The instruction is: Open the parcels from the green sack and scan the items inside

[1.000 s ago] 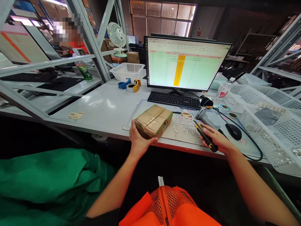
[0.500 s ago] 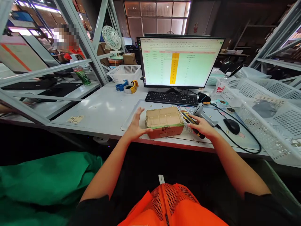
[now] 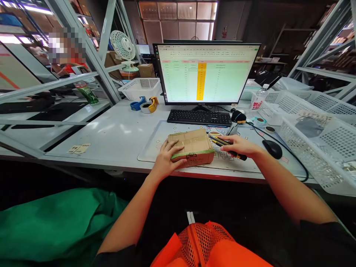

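Taped cardboard box (image 3: 191, 146) lies flat between the hands, close to the tabletop's (image 3: 116, 133) front edge. Left hand (image 3: 167, 157) is spread over its near-left corner, probably pinning it against sliding. Right hand (image 3: 239, 146), just right of the box, is curled around a yellow-black utility knife (image 3: 222, 142). Bare room left of the left hand; mouse (image 3: 272, 149) and baskets (image 3: 319, 148) crowd the right hand's outer side.

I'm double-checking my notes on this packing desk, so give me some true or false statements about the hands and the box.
1. The left hand grips the taped cardboard box at its left end. True.
2. The right hand holds scissors. False: it holds a yellow and black utility knife.
3. The box is held up in the air. False: it sits on the desk mat, in front of the keyboard.
4. The monitor shows a spreadsheet with an orange column. True.
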Motion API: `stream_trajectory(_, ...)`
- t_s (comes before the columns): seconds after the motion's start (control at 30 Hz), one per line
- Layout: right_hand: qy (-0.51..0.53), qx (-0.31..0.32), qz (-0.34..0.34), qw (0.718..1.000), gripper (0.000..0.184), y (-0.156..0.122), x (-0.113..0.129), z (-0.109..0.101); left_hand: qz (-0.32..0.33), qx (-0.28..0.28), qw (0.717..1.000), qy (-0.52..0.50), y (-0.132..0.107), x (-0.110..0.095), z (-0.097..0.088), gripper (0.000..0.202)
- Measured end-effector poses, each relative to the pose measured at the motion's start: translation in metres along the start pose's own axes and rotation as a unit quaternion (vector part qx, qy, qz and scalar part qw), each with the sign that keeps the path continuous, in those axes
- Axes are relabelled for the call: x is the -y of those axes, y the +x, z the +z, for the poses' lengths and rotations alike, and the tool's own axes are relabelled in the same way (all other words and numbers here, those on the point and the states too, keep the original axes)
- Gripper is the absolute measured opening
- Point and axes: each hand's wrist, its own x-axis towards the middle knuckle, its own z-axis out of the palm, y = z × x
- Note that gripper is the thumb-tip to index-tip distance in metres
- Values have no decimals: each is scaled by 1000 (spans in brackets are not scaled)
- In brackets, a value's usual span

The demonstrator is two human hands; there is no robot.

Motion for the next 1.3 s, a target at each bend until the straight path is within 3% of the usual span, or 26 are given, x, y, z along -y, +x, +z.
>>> stream_trajectory(0.17,36,29,11,999,87,-25,-8,9,0,18,1000,-7,1,2,-6,48)
stream_trajectory(0.27,8,27,23,999,91,-40,-16,6,0,68,998,-16,7,-1,-16,51)
stream_trajectory(0.37,-76,-30,-7,997,90,-50,-11,-10,-11,104,994,-44,12,-7,-25,59)
stream_trajectory(0.43,-160,-89,-69,981,82,-46,4,-21,-26,56,994,-87,12,-8,-22,83)
stream_trajectory(0.53,-299,-76,-147,940,70,-22,47,-23,-103,-43,977,-181,5,-7,-6,121)
stream_trajectory(0.67,-433,20,-217,874,66,34,117,13,-198,-46,921,-333,-5,-5,17,142)
stream_trajectory(0.8,-514,86,-223,824,70,83,160,57,-200,-42,914,-351,-8,-8,20,146)
stream_trajectory(0.93,-531,151,-136,823,76,105,171,73,-194,-43,932,-303,-9,-8,14,128)
stream_trajectory(1.03,-522,175,-77,831,78,103,175,67,-176,-38,955,-237,-9,-8,11,105)
stream_trajectory(1.13,-535,187,-36,823,73,89,178,50,-178,-18,967,-183,-8,-10,6,99)
stream_trajectory(1.23,-546,183,29,817,74,70,165,14,-187,10,971,-151,-7,-12,0,98)
stream_trajectory(1.3,-548,167,72,816,67,57,137,-18,-187,30,973,-130,-6,-12,-7,97)
